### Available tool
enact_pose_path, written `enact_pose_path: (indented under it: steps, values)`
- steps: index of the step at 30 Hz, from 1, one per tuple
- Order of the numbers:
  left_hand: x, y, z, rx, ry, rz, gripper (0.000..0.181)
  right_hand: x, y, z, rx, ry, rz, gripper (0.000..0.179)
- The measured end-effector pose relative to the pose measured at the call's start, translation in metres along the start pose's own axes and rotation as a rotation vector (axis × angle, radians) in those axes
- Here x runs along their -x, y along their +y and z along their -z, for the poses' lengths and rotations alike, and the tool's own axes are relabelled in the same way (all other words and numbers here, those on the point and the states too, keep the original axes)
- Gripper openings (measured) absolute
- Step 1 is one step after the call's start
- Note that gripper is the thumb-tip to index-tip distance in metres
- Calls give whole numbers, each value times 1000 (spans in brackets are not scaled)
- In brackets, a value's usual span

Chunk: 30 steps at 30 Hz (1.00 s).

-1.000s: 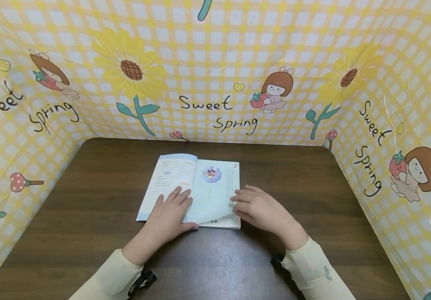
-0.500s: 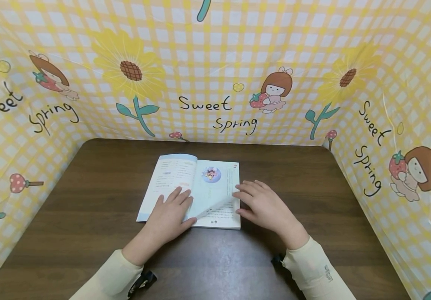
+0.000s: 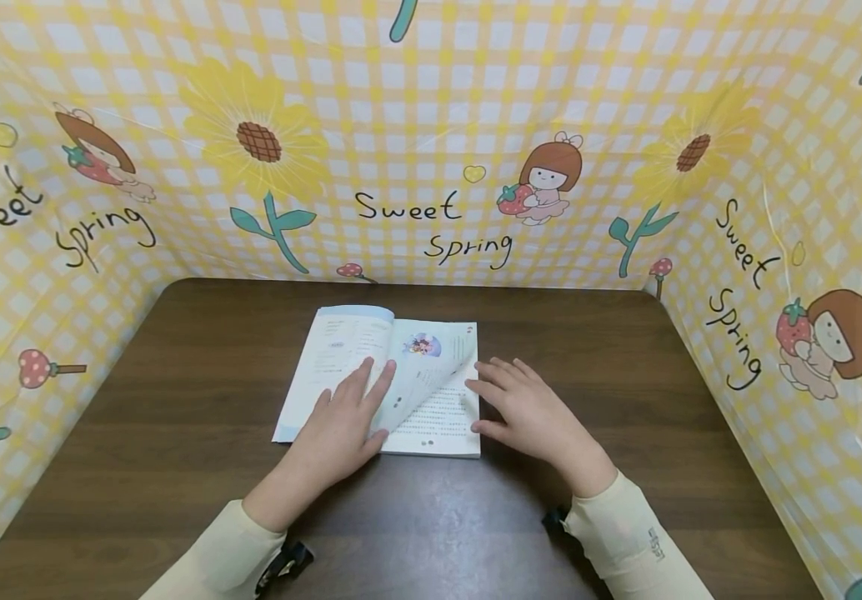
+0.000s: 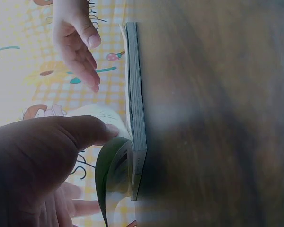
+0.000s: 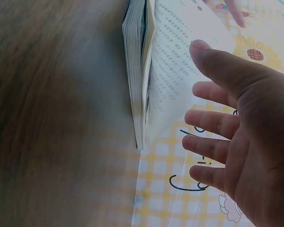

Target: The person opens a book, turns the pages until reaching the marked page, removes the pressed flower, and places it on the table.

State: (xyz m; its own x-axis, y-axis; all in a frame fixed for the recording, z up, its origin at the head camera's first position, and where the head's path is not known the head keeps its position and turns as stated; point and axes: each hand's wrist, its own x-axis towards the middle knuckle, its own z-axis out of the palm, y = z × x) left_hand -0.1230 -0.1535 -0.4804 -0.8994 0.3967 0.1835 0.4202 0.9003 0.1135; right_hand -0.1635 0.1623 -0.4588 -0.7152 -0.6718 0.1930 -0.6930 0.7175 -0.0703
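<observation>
An open book [image 3: 299,392] lies on the dark wooden table, with a printed left page and a small round picture on the loose right-hand page [image 3: 431,367]. That page's lower corner is lifted and bent back diagonally, baring lines of text beneath. My left hand [image 3: 337,421] rests across the left page and the middle fold, fingers spread. In the left wrist view its thumb [image 4: 92,130] lies at the fold beside a curled page. My right hand [image 3: 532,408] hovers at the book's right edge, fingers apart. The right wrist view shows nothing between its thumb and fingers.
The brown table [image 3: 176,358] extends around the book. A yellow checked cloth [image 3: 401,100] with flowers and cartoon figures stands as a wall at the back and both sides. A black strap [image 3: 284,567] sits at the left sleeve.
The right page's lower corner has risen and swung up and leftward, uncovering more text. My left index finger has spread upward and right; my right hand has shifted slightly up and its fingers opened.
</observation>
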Motion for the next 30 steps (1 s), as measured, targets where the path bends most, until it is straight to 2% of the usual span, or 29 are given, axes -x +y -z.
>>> enact_pose_path:
  steps: [3,8,13,18,25,30]
  values:
    - [-1,-2,0,-23,31,-60,97,0,-1,-1,-6,-26,0,62]
    - [-2,-5,1,-97,64,-122,83,0,-1,-2,-19,-52,-4,61]
    - [-3,-9,0,-190,113,-153,64,0,-2,-2,-39,-67,4,60]
    - [-4,-10,0,-181,131,-179,64,-1,-2,-3,-37,-81,15,60]
    - [-3,-10,-3,-162,62,-250,51,-1,-4,-5,-56,-106,20,61]
    - [-2,-9,0,-162,4,-243,45,-1,-4,-7,-51,-115,36,61]
